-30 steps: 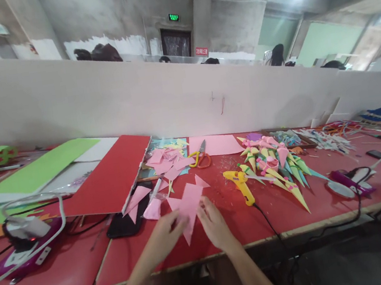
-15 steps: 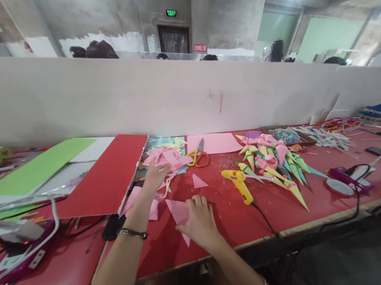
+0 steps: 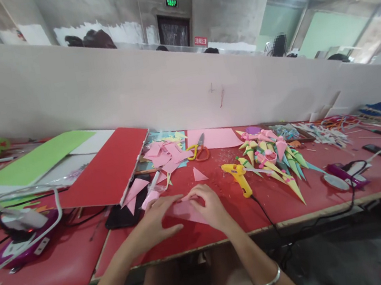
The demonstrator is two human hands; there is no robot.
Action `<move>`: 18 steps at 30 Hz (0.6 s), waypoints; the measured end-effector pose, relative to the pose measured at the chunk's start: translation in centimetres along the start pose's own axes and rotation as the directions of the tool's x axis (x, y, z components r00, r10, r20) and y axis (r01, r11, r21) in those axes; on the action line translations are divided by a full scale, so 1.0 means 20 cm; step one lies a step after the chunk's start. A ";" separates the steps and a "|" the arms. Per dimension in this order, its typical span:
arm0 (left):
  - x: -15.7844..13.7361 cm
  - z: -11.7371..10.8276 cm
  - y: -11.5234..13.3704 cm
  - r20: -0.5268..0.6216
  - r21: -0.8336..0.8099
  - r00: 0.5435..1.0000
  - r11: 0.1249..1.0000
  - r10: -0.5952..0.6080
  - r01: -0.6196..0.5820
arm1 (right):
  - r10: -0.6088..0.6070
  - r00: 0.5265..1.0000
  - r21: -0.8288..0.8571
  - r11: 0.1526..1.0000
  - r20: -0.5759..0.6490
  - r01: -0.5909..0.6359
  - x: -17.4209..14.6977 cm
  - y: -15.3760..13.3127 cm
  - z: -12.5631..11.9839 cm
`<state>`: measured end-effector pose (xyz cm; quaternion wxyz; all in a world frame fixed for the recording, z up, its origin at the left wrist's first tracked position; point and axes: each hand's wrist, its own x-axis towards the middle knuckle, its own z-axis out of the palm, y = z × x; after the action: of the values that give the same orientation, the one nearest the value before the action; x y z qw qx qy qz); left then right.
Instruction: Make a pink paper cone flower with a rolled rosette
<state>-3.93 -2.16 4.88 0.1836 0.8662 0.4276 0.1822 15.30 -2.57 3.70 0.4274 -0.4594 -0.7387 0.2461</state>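
A piece of pink paper [image 3: 189,211] lies near the table's front edge, partly hidden under both hands. My right hand [image 3: 211,208] pinches its far edge between thumb and fingers. My left hand [image 3: 156,221] rests at the paper's left side, fingers stretched to the far edge and thumb spread apart. Just beyond the hands is a small pink paper triangle [image 3: 200,174]. A yellow glue gun [image 3: 238,178] lies to the right of my right hand. Pink paper scraps [image 3: 165,155] are heaped behind, beside yellow-and-orange-handled scissors [image 3: 199,150].
Paper cones [image 3: 275,153] with pink tops are piled at the right. A red board [image 3: 107,167] and a black phone [image 3: 122,216] lie at the left. Power strips [image 3: 28,240] with cables stand on both sides. A white partition [image 3: 168,93] closes the back.
My left hand has come back from the pink scraps to the paper. The pink paper has been turned, and my right hand now grips its far edge.
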 end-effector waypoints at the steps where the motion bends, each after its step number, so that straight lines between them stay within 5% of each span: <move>1: -0.02 0.01 0.01 0.001 0.037 0.999 0.999 0.040 -0.040 | -0.037 0.999 0.068 0.997 0.024 0.036 -0.01 0.00 -0.03; 11: -0.08 0.14 0.10 -0.165 0.382 0.870 0.843 0.465 -0.378 | -0.123 0.991 0.103 0.986 -0.055 0.128 -0.14 0.03 -0.13; 18: -0.08 0.18 0.16 -0.106 0.405 0.862 0.813 0.495 -0.417 | -0.036 0.981 0.133 0.989 -0.191 0.062 -0.29 0.11 -0.18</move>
<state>-1.05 -5.76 3.05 -0.0771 0.9384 0.2493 0.2264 20.67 -6.78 1.48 0.5320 -0.4314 -0.6873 0.2417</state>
